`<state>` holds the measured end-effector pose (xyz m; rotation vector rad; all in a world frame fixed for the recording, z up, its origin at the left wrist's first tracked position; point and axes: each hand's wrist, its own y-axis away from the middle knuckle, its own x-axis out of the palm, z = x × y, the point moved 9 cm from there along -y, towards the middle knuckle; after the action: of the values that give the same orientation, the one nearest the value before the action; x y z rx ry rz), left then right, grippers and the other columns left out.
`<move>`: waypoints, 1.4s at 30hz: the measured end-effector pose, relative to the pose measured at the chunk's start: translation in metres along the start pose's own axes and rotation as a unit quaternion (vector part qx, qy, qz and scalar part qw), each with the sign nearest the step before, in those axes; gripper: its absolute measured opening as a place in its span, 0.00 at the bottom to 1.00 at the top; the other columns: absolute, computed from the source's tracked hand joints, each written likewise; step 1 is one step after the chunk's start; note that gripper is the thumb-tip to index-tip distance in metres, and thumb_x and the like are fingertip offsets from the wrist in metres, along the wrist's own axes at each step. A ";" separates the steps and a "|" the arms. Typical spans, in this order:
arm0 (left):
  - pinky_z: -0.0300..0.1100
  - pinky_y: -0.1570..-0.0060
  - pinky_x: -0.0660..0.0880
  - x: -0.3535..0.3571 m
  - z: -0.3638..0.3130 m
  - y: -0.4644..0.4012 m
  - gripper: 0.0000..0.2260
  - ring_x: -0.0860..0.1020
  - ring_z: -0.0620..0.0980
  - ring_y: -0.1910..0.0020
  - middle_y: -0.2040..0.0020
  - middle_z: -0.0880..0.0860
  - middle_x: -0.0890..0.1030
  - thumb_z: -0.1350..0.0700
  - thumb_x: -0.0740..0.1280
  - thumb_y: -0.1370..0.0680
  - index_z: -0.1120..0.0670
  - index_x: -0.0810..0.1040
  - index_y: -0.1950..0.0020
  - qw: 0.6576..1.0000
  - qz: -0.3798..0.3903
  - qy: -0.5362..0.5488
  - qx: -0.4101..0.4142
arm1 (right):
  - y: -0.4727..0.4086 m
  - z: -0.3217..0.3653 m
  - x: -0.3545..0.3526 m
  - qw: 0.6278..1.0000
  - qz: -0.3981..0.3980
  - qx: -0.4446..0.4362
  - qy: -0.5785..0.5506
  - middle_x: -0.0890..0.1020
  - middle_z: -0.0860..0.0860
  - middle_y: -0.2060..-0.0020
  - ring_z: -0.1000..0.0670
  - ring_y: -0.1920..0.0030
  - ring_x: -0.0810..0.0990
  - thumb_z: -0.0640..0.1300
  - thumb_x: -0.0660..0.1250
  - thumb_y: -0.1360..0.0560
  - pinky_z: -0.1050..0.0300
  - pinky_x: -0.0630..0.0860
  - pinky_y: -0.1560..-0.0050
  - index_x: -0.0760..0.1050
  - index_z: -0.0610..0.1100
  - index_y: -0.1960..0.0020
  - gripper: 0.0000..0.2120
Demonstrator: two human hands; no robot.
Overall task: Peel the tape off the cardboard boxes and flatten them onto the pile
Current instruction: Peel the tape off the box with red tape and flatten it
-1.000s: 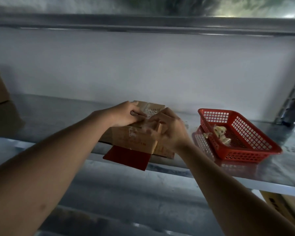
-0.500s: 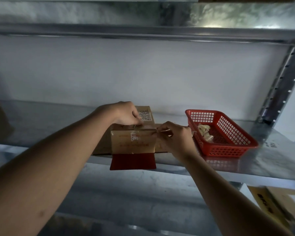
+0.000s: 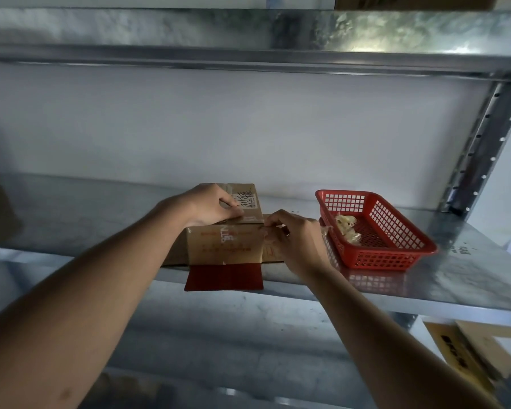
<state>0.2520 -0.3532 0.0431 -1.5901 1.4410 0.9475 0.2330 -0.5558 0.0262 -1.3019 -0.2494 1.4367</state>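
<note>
Brown box (image 3: 224, 246) — red print; red lattice basket (image 3: 396, 255)

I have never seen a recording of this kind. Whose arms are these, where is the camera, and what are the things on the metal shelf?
There is no machine here. The two bare arms belong to a person, and the single camera sits on that person's head, looking forward and down, so you see the hands as the person does. The left hand holds the top of a small cardboard box that stands at the front edge of a metal shelf. Below the box a red flap hangs over that edge. The right hand pinches what looks like a strip of clear tape at the box's upper right corner. To the right, apart from the box, stands a red basket holding crumpled pale wads, probably tape.
</note>
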 end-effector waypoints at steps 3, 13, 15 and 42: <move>0.48 0.31 0.67 0.001 0.000 0.000 0.22 0.71 0.55 0.26 0.23 0.49 0.72 0.35 0.71 0.23 0.42 0.81 0.32 1.000 0.000 0.002 -0.004 | -0.005 0.007 0.003 0.998 0.052 -0.032 0.025 0.86 0.50 0.56 0.53 0.61 0.82 0.38 0.69 0.20 0.70 0.74 0.63 0.82 0.42 0.51 0.03; 0.49 0.33 0.70 0.006 -0.003 -0.006 0.15 0.73 0.54 0.29 0.24 0.49 0.74 0.39 0.70 0.21 0.43 0.84 0.37 1.000 -0.006 -0.014 0.005 | -0.030 0.060 -0.004 0.970 0.126 -0.151 0.146 0.78 0.46 0.53 0.50 0.63 0.76 0.34 0.68 0.20 0.55 0.76 0.65 0.75 0.40 0.44 0.06; 0.51 0.35 0.72 0.006 -0.003 -0.006 0.10 0.74 0.55 0.30 0.26 0.51 0.75 0.42 0.69 0.19 0.41 0.84 0.42 1.000 0.000 -0.026 0.001 | -0.039 0.073 -0.008 0.970 0.123 -0.172 0.121 0.80 0.46 0.56 0.48 0.63 0.79 0.32 0.69 0.21 0.53 0.78 0.65 0.76 0.40 0.47 0.05; 0.57 0.33 0.68 0.001 0.008 0.008 0.17 0.67 0.62 0.31 0.36 0.53 0.68 0.36 0.51 0.15 0.27 0.70 0.28 0.987 0.059 -0.147 -0.030 | -0.029 0.010 0.017 0.880 0.101 0.256 -0.387 0.88 0.41 0.57 0.42 0.55 0.88 0.31 0.66 0.19 0.51 0.86 0.52 0.84 0.38 0.48 0.08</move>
<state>0.2436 -0.3466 0.0378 -1.3501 1.3189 1.2478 0.2454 -0.5271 0.0419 -0.2805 -0.2339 1.9892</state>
